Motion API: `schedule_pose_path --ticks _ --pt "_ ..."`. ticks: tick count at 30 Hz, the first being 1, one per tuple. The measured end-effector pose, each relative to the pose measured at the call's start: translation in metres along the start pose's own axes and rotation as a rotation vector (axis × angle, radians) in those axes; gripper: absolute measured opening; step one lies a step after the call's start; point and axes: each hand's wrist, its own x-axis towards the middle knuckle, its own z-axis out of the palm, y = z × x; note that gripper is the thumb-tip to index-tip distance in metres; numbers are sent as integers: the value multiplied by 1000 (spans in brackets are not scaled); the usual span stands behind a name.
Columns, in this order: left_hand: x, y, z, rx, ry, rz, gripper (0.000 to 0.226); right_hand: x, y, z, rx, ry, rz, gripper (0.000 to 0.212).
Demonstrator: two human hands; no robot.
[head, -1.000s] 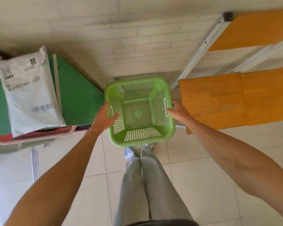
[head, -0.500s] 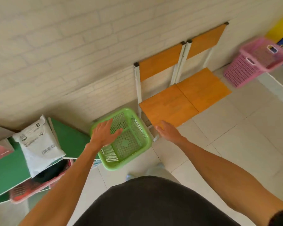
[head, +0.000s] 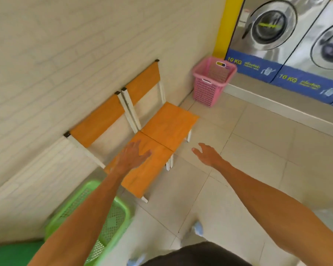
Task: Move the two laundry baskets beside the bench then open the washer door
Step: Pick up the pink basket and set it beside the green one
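The green laundry basket (head: pixel 115 217) stands on the floor against the wall, just left of the orange bench (head: pixel 161 129); my left forearm crosses over it. My left hand (head: pixel 132 157) hovers open above the near bench seat, holding nothing. My right hand (head: pixel 207 154) is open over the floor tiles to the right of the bench. The pink laundry basket (head: pixel 210 83) stands on the floor beyond the bench's far end, in the corner by the washers. A washer door (head: pixel 270 25) at top right is closed.
A second washer (head: pixel 329 47) stands to the right of the first, both on a raised step with a blue "10 KG" panel (head: pixel 258 68). A yellow strip (head: pixel 225 25) edges the wall. A green surface (head: pixel 12 253) shows at bottom left. Pale floor tiles (head: pixel 258 169) stretch toward the washers.
Both hands let go of the green basket, which now rests beside the bench. My view swung right, and both hands moved away toward the bench and floor; the washers came into view.
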Motion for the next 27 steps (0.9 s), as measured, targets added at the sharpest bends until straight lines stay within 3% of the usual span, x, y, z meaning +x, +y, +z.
schedule_pose_path --ticks 9,27 --pt "122 206 19 -26 2 170 85 57 134 -169 20 165 97 72" --pt "429 471 23 -23 -73 217 81 286 264 -398 119 159 210 71"
